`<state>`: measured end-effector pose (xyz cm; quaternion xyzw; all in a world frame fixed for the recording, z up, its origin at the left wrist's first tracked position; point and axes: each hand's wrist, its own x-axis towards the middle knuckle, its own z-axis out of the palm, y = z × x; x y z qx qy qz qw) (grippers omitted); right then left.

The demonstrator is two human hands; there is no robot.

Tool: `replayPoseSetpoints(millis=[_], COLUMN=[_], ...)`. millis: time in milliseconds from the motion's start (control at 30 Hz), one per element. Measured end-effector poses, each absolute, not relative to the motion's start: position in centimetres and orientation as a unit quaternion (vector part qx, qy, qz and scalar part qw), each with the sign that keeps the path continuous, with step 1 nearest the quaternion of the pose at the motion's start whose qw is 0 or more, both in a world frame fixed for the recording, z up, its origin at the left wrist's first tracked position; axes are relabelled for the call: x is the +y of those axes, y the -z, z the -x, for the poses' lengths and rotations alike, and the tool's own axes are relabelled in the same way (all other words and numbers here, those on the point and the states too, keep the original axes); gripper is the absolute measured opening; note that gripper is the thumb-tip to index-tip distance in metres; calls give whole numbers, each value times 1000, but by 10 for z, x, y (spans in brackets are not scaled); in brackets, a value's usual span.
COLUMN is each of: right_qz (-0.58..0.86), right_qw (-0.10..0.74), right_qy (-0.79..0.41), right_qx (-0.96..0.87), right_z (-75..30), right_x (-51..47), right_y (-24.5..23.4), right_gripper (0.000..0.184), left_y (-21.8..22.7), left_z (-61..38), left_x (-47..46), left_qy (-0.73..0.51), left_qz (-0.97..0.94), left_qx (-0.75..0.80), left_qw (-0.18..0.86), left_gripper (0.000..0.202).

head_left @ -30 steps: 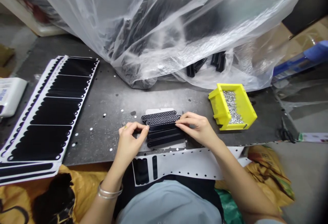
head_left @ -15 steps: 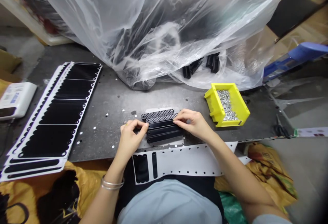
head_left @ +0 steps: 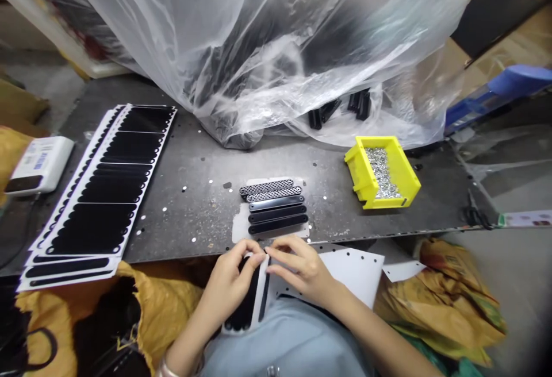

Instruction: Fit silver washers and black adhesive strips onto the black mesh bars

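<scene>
The white sheet [head_left: 357, 268] is lying at the person's lap, below the front edge of the bench [head_left: 207, 193]. The left hand [head_left: 240, 273] is holding thumb and index fingertips nearly together at the sheet's upper edge. The right hand [head_left: 297, 265] is facing it, with thumb and index slightly apart, beside the upper end of a black strip [head_left: 264, 297]. Whether either hand is gripping sheet or strip cannot be told. Five bars [head_left: 278, 215] are lying in a column on the bench; the yellow bin [head_left: 405, 176] is standing to their right, containing small metal parts [head_left: 380, 171].
</scene>
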<state>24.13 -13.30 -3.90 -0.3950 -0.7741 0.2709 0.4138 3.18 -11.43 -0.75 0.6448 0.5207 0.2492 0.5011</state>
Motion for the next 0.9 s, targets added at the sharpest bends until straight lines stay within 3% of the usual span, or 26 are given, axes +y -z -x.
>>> replayPoseSetpoints(millis=[167,333,433,567,667,800,900], right_qz=[424,463,447,416,479,459,396], right_qw=[456,465,476,483,469,349,310], right_qy=[-389,-381,-407,-555,-448,-245,-208], right_qx=[-679,-651,-639,-534,-592,-779,-839], right_z=[-246,-239,-251,-286,-291,-261,-241], right_x=[-141,-147,-148,-125,-83,-26,-2], right_y=[25,23,9,-24,-33,-14,1], right_gripper=[29,40,25,6,15,27,18], left_y=[14,14,13,11,12,19,25], left_z=[-44,-51,-46,-30,-23,-26,-29], left_x=[-110,-114,-114,-103,-83,-54,-42], left_qy=[-331,-347,-367,-384,-383,-387,-383], left_qz=[-512,-499,-518,-570,-573,-520,-498], left_qx=[532,514,556,597,610,628,627], left_qw=[587,606,536,414,392,431,461], left_gripper=[28,26,23,16,19,27,30])
